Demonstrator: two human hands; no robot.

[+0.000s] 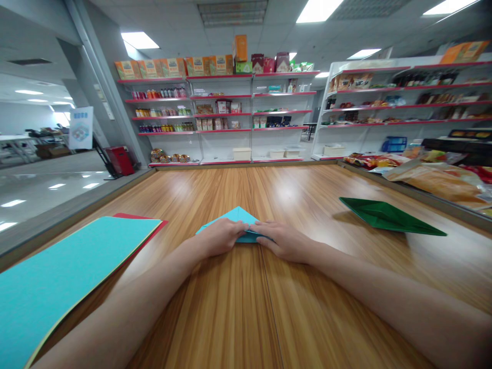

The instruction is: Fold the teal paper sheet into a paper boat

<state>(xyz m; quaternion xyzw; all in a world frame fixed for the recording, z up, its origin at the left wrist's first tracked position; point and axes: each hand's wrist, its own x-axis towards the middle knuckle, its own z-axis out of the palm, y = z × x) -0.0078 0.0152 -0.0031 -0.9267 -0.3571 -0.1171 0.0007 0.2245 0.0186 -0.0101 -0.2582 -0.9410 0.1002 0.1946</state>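
Note:
A folded sheet of light blue paper point(239, 213) lies on the wooden table in front of me, its point facing away. My left hand point(221, 237) has its fingers curled over the left part and pinches the near fold around the middle. From the other side, my right hand point(286, 241) grips the right part, fingers along the top and thumb lower down at the near edge. The fingertips of both hands nearly meet. Much of the paper is hidden under them. Off to the right rests a folded dark green paper shape point(388, 215), touched by neither hand.
A stack of coloured paper point(88, 261), light blue on top with yellow and red edges below, lies at the left. Packaged food point(442, 179) is heaped beyond the table's right edge. Stocked shelves point(223, 113) stand behind the wooden table point(230, 307).

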